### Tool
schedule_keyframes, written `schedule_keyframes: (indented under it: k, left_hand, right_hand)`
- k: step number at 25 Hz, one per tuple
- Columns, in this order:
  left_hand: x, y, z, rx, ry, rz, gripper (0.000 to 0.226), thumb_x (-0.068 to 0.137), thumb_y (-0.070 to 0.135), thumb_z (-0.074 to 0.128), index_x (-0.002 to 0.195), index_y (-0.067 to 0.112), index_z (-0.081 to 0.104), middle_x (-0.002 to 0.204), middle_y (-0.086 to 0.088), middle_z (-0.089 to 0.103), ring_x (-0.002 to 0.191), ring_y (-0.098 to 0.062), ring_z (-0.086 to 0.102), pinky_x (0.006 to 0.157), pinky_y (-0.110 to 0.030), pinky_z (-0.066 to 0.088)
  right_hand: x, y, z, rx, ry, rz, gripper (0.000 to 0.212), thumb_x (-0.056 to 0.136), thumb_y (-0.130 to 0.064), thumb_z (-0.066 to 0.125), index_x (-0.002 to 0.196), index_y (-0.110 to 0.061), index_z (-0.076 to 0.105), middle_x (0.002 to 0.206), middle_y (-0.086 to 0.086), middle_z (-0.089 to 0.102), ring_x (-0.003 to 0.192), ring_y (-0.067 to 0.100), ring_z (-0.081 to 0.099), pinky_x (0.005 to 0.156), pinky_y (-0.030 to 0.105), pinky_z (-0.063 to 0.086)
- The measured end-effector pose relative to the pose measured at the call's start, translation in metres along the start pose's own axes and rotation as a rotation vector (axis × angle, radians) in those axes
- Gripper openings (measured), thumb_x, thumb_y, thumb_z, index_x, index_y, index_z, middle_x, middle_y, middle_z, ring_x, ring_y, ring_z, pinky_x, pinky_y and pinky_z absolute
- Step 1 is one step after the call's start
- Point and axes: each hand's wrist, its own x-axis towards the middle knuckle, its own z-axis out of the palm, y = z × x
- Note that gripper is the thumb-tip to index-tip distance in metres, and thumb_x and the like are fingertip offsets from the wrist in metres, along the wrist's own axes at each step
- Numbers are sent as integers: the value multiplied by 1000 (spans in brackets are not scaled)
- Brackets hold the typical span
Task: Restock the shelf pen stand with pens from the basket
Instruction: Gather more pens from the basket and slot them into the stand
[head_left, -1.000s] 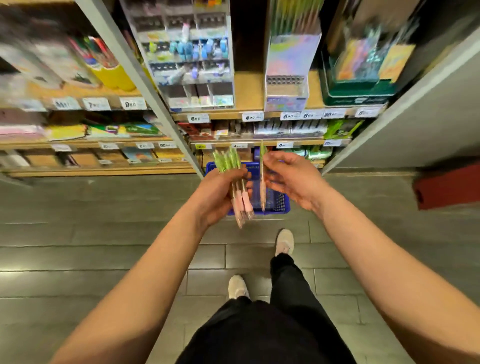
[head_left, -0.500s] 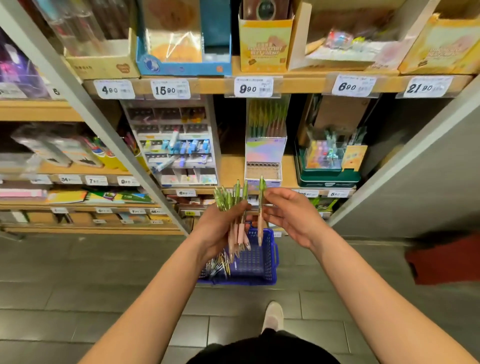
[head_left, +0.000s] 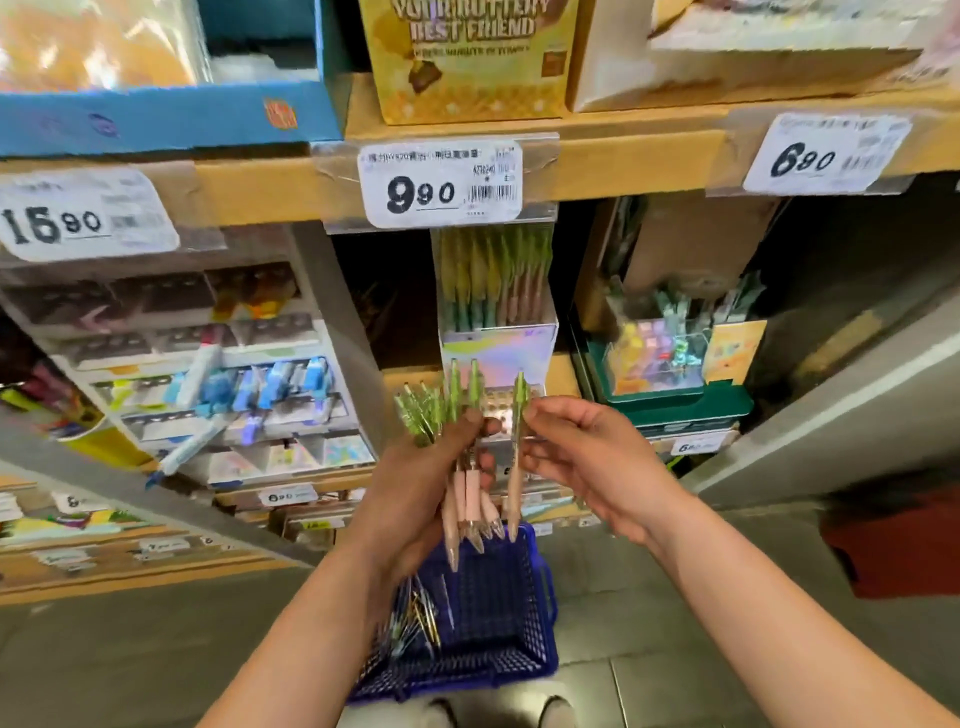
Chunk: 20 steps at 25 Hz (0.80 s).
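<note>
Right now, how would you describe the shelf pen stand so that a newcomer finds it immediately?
Find the wooden shelf edge with the price tag reading 9.90. Directly below that tag stands the pen stand, with green-topped pens upright in its back. Unlike the white tiered display on its left and the dark green tray on its right, its front panel is shiny pastel rainbow.

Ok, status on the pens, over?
Left hand grips pen bundle. Right hand pinches single pen, upright. Pen stand just ahead, nothing seen between.
</note>
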Motion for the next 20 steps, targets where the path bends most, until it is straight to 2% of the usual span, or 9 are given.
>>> schedule_keyframes:
  k: [2,4,8,11,13,15,17,20]
  left_hand:
    - [29,-2,-6,30,-9,36,30,89,39,74,101,12,80,72,-7,64,60,-18,61,58,-31,55]
    - [51,-3,-9,21,-24,70,31,89,38,74,104,11,77,72,-8,64,60,-19,60,56,-32,55]
    - [73,-7,-11,34,-51,94,31,93,39,72,107,12,70,78,-12,64,65,-24,60,58,-34,55]
    - [81,-13,-11,37,-63,117,19,96,39,70,97,20,75,80,-11,65,67,-24,62,57,-35,56]
    - [83,-14,-10,35,-85,141,17,96,39,69,92,24,77,80,-10,66,67,-23,63,58,-35,57]
    - [84,-13,-8,39,-106,155,18,95,40,70,87,26,78,80,-9,67,65,-23,64,57,-35,58]
    - [86,-11,-7,39,-101,154,20,96,39,70,88,22,78,79,-10,67,63,-25,63,56,-37,59]
    - [93,-7,-4,16,-68,150,30,95,37,71,103,9,70,79,-11,66,63,-25,62,56,-40,60]
  right_hand:
    - [27,-2,-7,-24,19,-51,7,96,-11,64,99,-10,70,89,8,74,77,15,71,68,23,57]
    - [52,-18,-14,-72,53,-197,10,98,-13,61,95,-11,70,84,8,71,76,15,68,68,23,55]
    - [92,-75,-14,-104,323,-553,14,94,0,59,86,-6,69,86,13,72,79,18,72,73,26,59]
    - [116,-97,-2,-147,339,-749,18,96,3,59,81,-8,63,74,8,67,65,15,68,68,27,59]
    - [123,-98,3,-262,354,-843,12,96,3,59,88,-6,61,77,10,65,67,19,68,68,28,60]
    - [125,-94,3,-445,384,-921,14,96,-4,61,89,-16,61,83,10,67,78,28,71,76,38,62]
    - [127,-90,1,-608,405,-960,10,96,-11,62,91,-19,61,87,10,70,84,29,71,79,46,59]
    - [135,-89,-1,-740,411,-921,5,96,-17,62,100,-15,65,91,9,72,85,25,71,79,44,58]
